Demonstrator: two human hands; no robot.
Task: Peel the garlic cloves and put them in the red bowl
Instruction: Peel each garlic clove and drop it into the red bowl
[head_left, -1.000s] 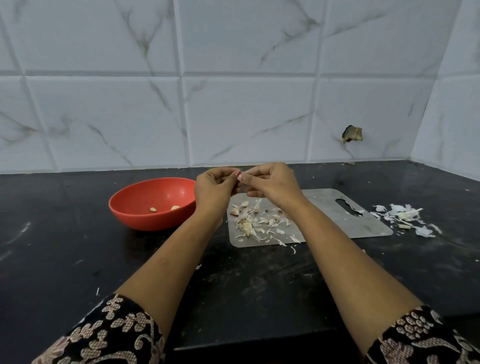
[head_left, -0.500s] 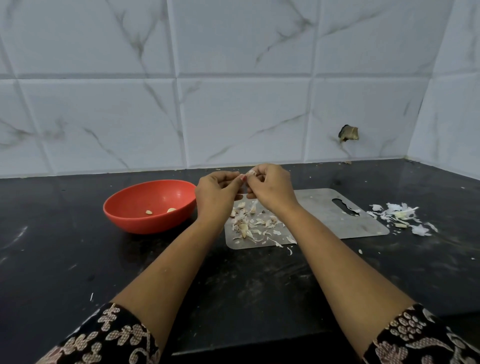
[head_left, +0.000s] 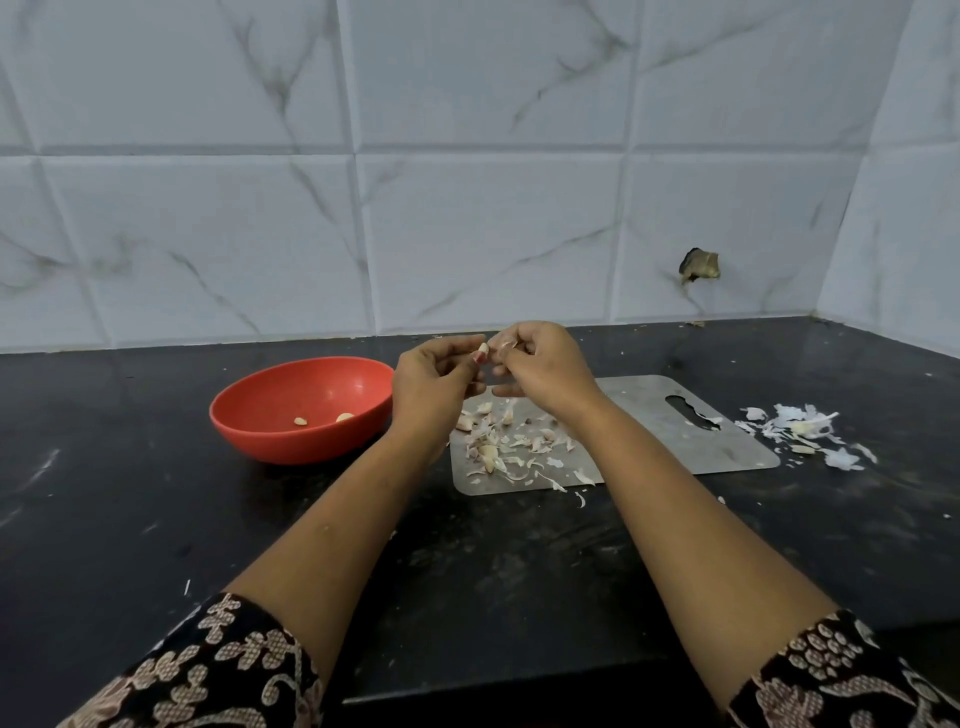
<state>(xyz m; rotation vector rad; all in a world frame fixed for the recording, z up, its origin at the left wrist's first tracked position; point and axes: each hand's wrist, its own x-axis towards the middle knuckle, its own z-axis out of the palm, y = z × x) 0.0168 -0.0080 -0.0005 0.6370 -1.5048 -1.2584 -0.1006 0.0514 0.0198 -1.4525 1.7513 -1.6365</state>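
Note:
My left hand (head_left: 434, 382) pinches a small pale garlic clove (head_left: 483, 352) at its fingertips, held above the steel cutting board (head_left: 670, 444). Close beside it, my right hand (head_left: 543, 371) pinches a thin flake of garlic skin (head_left: 505, 344). The two hands sit a finger's width apart. On the board's left part lie several unpeeled cloves and loose skins (head_left: 511, 447). The red bowl (head_left: 270, 426) stands left of the hands on the black counter, with two peeled cloves (head_left: 322, 419) inside.
A heap of white garlic skins (head_left: 810, 434) lies on the counter right of the board. The tiled wall runs along the back, with a broken hole (head_left: 700, 265) at the right. The wall turns a corner at the far right.
My hands have drawn slightly apart and risen a little; the clove now shows bare at my left fingertips and the skin flake sits in my right fingers.

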